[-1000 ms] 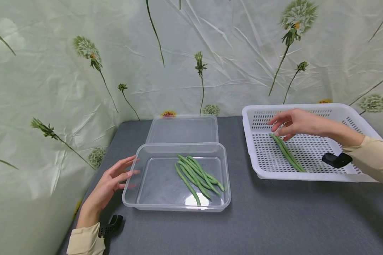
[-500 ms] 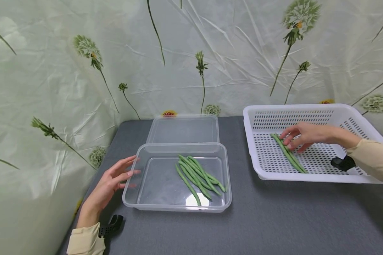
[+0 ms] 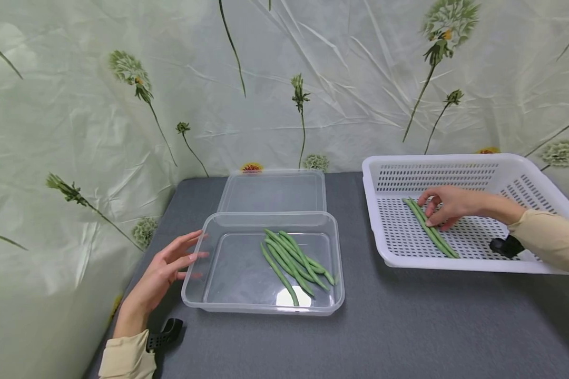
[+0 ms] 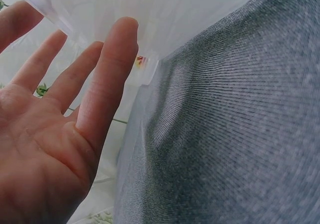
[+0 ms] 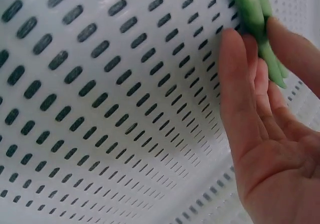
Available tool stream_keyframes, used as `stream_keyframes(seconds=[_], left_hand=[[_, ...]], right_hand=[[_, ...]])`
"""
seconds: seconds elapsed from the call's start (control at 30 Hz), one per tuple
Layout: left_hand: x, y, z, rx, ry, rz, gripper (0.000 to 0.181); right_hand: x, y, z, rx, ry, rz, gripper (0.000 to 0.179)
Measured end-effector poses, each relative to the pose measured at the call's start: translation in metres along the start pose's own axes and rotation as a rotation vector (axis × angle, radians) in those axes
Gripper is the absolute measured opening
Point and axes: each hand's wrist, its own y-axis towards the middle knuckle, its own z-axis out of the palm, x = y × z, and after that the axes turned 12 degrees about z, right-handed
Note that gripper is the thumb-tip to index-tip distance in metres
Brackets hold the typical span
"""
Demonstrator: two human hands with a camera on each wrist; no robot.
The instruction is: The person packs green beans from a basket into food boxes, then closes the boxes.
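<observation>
In the head view, my right hand point(image 3: 451, 206) reaches into a white perforated basket point(image 3: 384, 252). Its thumb and fingers pinch a green bean point(image 3: 435, 238), one of a few lying side by side there. The right wrist view shows the green beans point(image 5: 252, 12) between the thumb and fingers. My left hand point(image 3: 154, 279) rests its extended fingers against the left wall of a clear plastic box point(image 3: 232, 306); in the left wrist view, its straight fingers point(image 4: 107, 79) are at the box wall point(image 4: 170, 9). Several green beans point(image 3: 289, 258) lie in the right half of that box.
A clear flat lid point(image 3: 272, 190) lies behind the box. Everything stands on a grey cloth-covered table point(image 3: 360, 326). Behind it hangs a pale flowered sheet point(image 3: 246, 121), which also runs along the left side.
My right hand has come down and toward the front in the basket, onto the green beans, and its fingers have closed on one. The left hand and the box stay put.
</observation>
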Motion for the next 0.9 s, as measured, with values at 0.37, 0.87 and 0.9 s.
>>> stream_keyframes(seconds=[0.37, 0.87, 0.9], left_hand=[[0.0, 0.0, 0.0, -0.005, 0.01, 0.006, 0.05], [0.001, 0.0, 0.001, 0.003, 0.006, 0.011, 0.05], [0.001, 0.0, 0.001, 0.004, 0.005, 0.011, 0.05]], right_hand=[[0.001, -0.005, -0.003, 0.01, -0.02, -0.047, 0.06], [0.007, -0.021, -0.019, -0.04, -0.012, -0.143, 0.054], [0.008, -0.022, -0.019, -0.046, -0.011, -0.141, 0.054]])
